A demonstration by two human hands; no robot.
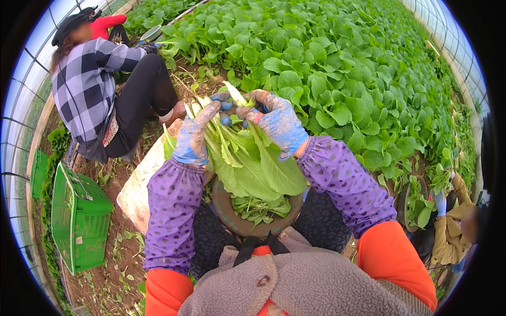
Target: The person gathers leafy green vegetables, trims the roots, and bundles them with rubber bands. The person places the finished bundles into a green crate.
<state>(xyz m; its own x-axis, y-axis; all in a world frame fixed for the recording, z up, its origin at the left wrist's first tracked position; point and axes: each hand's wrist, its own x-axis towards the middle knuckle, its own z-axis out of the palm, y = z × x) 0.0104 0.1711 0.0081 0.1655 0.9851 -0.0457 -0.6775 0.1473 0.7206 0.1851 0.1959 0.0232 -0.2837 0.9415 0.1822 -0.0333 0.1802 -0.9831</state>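
My left hand point(196, 132), in a muddy blue glove, is closed around a bunch of leafy greens point(253, 162) near its pale root ends. The leaves hang down to the right over a round basin point(237, 225) that holds small loose leaves. Just right of the bunch, my right hand point(276, 122), gloved the same way, grips one leafy green plant point(236, 94) near its white base, root end up. The fingertips of both hands are close together. Purple patterned sleeves cover both forearms.
A co-worker in a checked shirt point(85, 87) sits at upper left, another in red point(106, 23) behind. A person in a tan jacket point(450, 237) is at lower right. Green plastic crates point(91, 225) stand at left. Dense leafy plants point(336, 79) grow ahead. A pale slab-like object point(138, 185) lies beside my left forearm.
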